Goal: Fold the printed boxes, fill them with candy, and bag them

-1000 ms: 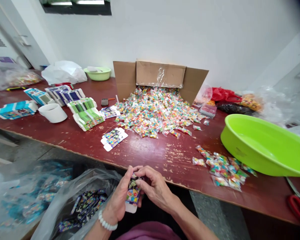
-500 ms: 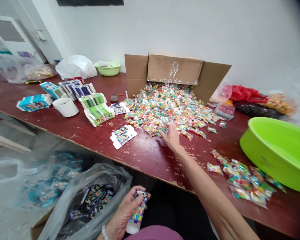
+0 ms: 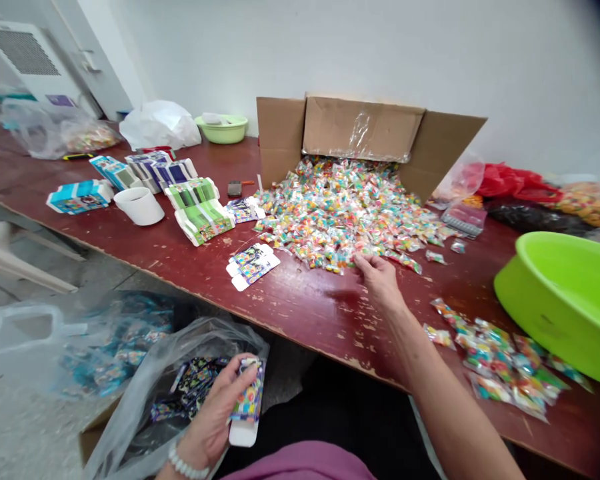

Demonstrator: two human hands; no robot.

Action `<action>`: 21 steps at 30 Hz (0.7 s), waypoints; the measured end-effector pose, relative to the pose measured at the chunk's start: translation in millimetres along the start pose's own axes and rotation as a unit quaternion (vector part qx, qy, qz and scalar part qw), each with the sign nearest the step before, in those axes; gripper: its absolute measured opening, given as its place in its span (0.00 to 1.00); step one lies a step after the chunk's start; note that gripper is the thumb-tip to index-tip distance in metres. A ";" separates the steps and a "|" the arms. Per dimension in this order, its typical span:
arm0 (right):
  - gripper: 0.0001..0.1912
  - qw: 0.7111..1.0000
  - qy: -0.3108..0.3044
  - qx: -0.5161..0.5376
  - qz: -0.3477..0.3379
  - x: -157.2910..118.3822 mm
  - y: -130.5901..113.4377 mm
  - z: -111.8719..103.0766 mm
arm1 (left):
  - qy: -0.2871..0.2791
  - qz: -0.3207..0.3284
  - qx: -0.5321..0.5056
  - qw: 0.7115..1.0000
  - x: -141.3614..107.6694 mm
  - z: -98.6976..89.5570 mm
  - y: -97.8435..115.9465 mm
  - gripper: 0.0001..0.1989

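Note:
In my left hand [image 3: 219,407] is a small printed carton [image 3: 249,400], purple and multicoloured, with a white flap hanging from its lower end. My fingers wrap around it, above the lap and beside the plastic-lined box. My right hand [image 3: 379,275] reaches over the table to the front edge of a big heap of small wrapped candies [image 3: 347,207]. Its thumb and fingertips are pinched together by the candies; whatever is between them is hidden. Flattened printed cartons [image 3: 253,265] lie on the table left of the heap.
An open cardboard box [image 3: 357,130] lies behind the candies. A green basin [image 3: 555,313] stands at right, near larger candy packets [image 3: 500,360]. Left are a white cup [image 3: 140,207] and bundled cartons [image 3: 200,210]. Below the table edge, a lined bag [image 3: 130,413] contains small dark cartons.
My right hand has shifted right along the front of the candy heap, its fingers now pinched. The left hand has moved left and up with the carton. The view has shifted slightly.

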State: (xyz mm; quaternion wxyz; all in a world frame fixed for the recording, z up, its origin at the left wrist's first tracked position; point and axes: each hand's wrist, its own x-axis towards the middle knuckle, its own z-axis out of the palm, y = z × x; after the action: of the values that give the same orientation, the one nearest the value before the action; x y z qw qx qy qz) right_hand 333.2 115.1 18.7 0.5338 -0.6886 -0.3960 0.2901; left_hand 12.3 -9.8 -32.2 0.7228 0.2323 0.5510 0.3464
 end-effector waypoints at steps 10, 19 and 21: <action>0.18 0.913 -0.164 0.318 0.197 -149.4 -10.0 -15.2 | 0.008 0.056 -0.175 0.983 17.6 42.0 41.8 0.11; 0.18 0.941 -0.140 0.267 0.152 -175.4 -1.0 1.2 | -0.045 0.081 -0.172 0.981 0.0 53.6 39.3 0.12; 0.17 0.962 -0.113 0.224 0.108 -173.3 -0.8 0.0 | -0.059 0.080 -0.152 0.983 -8.3 52.0 35.8 0.17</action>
State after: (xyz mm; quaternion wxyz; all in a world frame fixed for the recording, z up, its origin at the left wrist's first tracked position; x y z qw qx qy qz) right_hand 243.2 -33.0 15.5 0.5916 -0.5532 -0.3017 0.5030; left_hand 52.1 9.6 13.6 0.7509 0.1828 0.4281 0.4684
